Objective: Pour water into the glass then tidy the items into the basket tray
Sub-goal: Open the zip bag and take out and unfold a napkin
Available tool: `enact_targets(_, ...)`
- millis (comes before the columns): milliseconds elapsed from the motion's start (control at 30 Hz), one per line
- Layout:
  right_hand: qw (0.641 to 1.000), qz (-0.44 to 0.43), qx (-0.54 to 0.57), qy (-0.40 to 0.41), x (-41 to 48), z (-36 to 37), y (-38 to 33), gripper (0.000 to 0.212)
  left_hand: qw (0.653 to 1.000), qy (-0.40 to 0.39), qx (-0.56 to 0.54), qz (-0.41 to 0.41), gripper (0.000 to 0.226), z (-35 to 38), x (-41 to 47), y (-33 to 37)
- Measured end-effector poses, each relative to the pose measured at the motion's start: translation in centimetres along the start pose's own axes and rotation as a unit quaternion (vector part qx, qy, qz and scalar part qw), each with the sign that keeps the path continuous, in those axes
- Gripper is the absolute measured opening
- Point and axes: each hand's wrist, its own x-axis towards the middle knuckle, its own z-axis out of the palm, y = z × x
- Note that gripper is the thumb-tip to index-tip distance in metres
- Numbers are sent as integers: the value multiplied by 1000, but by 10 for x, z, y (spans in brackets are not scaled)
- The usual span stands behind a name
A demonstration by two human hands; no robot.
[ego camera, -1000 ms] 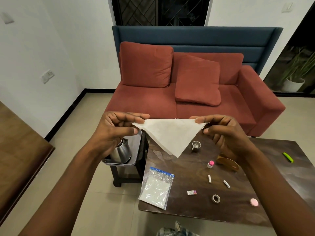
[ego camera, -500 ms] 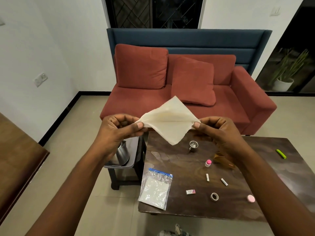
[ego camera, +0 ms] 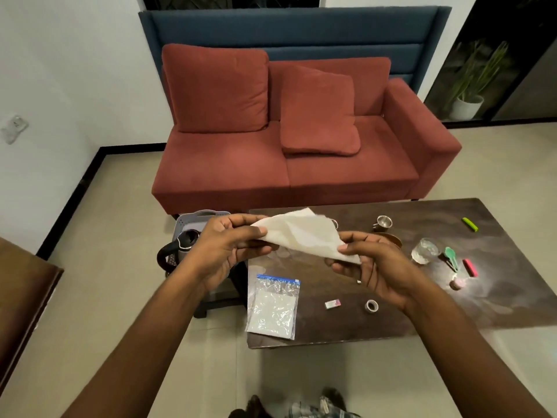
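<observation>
I hold a white paper napkin [ego camera: 304, 235] in the air over the dark table's left part, folded flat. My left hand [ego camera: 226, 245] pinches its left corner and my right hand [ego camera: 366, 263] pinches its right edge. A clear glass [ego camera: 424, 251] with water stands on the table [ego camera: 376, 324] to the right of my right hand. Left of the table, a grey basket tray [ego camera: 193, 217] sits on a low stand and holds a steel kettle [ego camera: 180, 247] with a black handle; my left hand hides part of both.
On the table lie a zip bag [ego camera: 272, 306], a small steel cup [ego camera: 383, 223], a tape roll [ego camera: 371, 305], a small eraser box [ego camera: 332, 304], a green spoon [ego camera: 451, 257], a pink marker [ego camera: 470, 267] and a green marker [ego camera: 469, 224]. A red sofa [ego camera: 286, 164] stands behind.
My hands have come lower and closer together, folding the napkin from an open triangle into a flatter shape. The view has tilted down and shifted, so the glass now shows.
</observation>
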Motion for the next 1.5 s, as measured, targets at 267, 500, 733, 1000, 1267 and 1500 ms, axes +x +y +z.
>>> enact_targets(267, 1000, 14, -22, -2, -28, -42, 5, 50, 998, -4, 42, -45, 25, 41, 14, -16)
enact_targets(500, 985, -25, -169, 11, -51, -109, -24, 59, 998, 16, 57, -36, 23, 128, 40, -37)
enact_targets(733, 978, -8, -182, 102, -64, -183, -38, 24, 996, -3, 90, -29, 17, 211, 59, -72)
enact_targets(1000, 976, -45, -146, 158, -71, -240, -50, 19, 991, -65, 114, -35, 31, 268, 88, -88)
enact_targets(1267, 962, -86, -198, 167, -48, -286, -65, 15, 976, -87, 199, -15, 35, 290, 143, -95)
enact_targets(1500, 936, -60, -288, 192, 3, -311, -91, 17, 963, -104, 249, -2, 27, 300, 213, -93)
